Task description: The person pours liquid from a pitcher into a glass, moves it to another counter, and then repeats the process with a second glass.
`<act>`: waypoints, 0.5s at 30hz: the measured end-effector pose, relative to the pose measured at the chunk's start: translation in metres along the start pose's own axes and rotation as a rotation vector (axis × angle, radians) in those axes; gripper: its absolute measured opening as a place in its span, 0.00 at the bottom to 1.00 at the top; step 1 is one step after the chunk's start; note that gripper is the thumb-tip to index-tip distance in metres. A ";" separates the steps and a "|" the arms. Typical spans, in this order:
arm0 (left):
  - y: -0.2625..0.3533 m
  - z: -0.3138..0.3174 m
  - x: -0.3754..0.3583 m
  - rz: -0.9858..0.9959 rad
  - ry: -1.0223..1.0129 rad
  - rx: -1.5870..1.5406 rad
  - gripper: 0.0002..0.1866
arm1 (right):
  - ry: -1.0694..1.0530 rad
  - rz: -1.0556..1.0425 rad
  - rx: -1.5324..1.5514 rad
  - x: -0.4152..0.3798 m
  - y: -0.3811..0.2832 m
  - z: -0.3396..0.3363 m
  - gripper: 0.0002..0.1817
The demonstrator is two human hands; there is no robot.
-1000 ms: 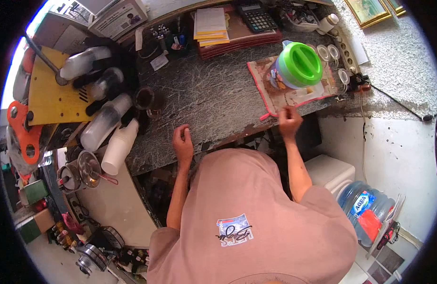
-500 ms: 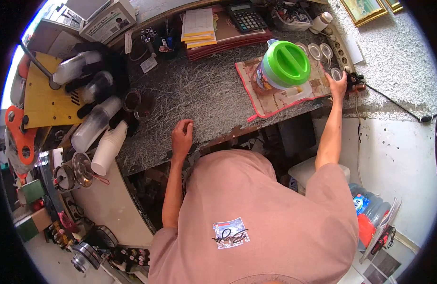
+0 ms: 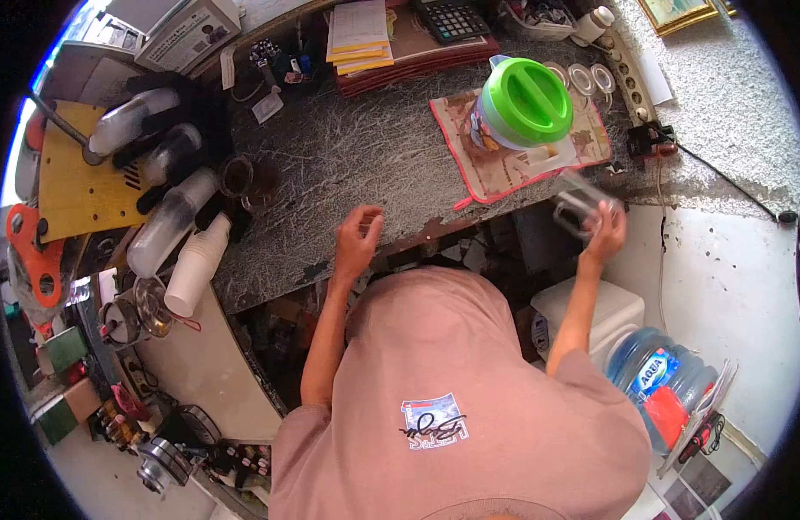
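My right hand (image 3: 605, 232) is closed on a clear glass mug (image 3: 573, 204), tilted on its side in front of the counter's right edge. Motion blurs the mug slightly. Over the front of the scratched dark counter (image 3: 356, 165), my left hand (image 3: 360, 241) is held with fingers loosely curled, thumb apart, and nothing in it. A pitcher with a green lid (image 3: 532, 102) stands on a red-edged cloth (image 3: 469, 178). Several upturned clear glasses (image 3: 582, 80) sit behind it on the right.
On the left are stacked paper cups (image 3: 196, 269), plastic cups (image 3: 170, 225) and a dark-filled glass mug (image 3: 238, 178). A calculator (image 3: 452, 19) and papers (image 3: 358, 30) lie at the back. By the right wall are a power strip (image 3: 625, 78) and a water jug (image 3: 656, 368).
My right hand has lifted the glass mug off the cloth's right corner and brought it toward me, tipping it over. My left hand has moved slightly right and up.
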State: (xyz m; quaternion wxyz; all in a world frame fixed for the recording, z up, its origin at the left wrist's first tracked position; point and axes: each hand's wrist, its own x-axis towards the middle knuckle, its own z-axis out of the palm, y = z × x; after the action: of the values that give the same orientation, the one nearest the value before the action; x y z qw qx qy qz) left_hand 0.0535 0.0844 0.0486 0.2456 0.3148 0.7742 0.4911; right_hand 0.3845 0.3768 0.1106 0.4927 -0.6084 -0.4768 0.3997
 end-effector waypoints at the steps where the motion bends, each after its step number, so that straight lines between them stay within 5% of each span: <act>1: 0.004 0.003 0.000 -0.009 -0.031 -0.048 0.09 | -0.030 0.091 0.138 -0.018 0.014 -0.005 0.20; 6: 0.022 0.013 -0.007 -0.060 -0.240 -0.159 0.16 | -0.331 0.326 0.381 -0.105 0.048 0.013 0.18; 8: 0.041 0.013 -0.011 -0.137 -0.367 -0.363 0.26 | -0.509 0.428 0.474 -0.134 0.036 0.040 0.18; 11: 0.043 0.014 -0.013 -0.180 -0.362 -0.674 0.37 | -0.710 0.587 0.617 -0.158 0.031 0.089 0.20; 15: 0.049 0.000 -0.005 -0.091 -0.184 -0.667 0.39 | -0.967 0.665 0.671 -0.180 0.016 0.151 0.24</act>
State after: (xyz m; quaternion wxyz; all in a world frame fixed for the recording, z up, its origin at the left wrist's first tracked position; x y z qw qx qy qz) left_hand 0.0684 0.0962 0.0937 0.4257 0.2252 0.5588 0.6752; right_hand 0.2021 0.2340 0.0684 0.2367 -0.2896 -0.2813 0.8837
